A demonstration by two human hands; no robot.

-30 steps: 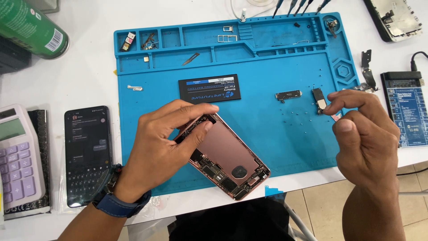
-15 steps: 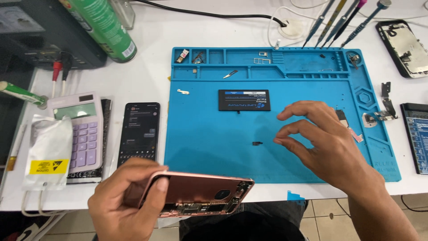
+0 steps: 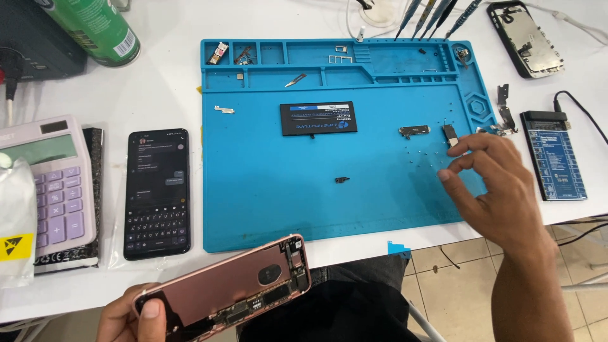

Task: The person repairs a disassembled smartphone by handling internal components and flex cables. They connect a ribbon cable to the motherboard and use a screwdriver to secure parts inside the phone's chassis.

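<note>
Rose-gold phone chassis [image 3: 231,288], back shell opened with boards and connectors exposed, sits in the left hand [image 3: 130,316] at the near edge of the worktop [image 3: 158,76]. Thumb lies over its lower-left corner; the grip is closed on that end only. Long axis runs from the grip up and to the right, so the free end points toward the blue silicone mat [image 3: 266,190].

Right hand [image 3: 500,190] hovers over the mat's right side, well apart from the chassis. Its grip is narrow: thumb and forefinger drawn close but pinching nothing that I can make out. Just beyond those fingertips lies a small black square part [image 3: 450,133], nearly touching; a thin dark module [image 3: 414,131] sits just to the left of that. Tiny screws dot the mat under the fingers.

Farther left of the right grip: black battery [image 3: 318,118] lying flat, long axis crosswise, and a small black clip [image 3: 342,180].

Right hand is much the nearer to the small parts; left hand is occupied. Off the mat, a dark phone with lit screen [image 3: 157,193] and a lilac calculator [image 3: 41,183].
</note>
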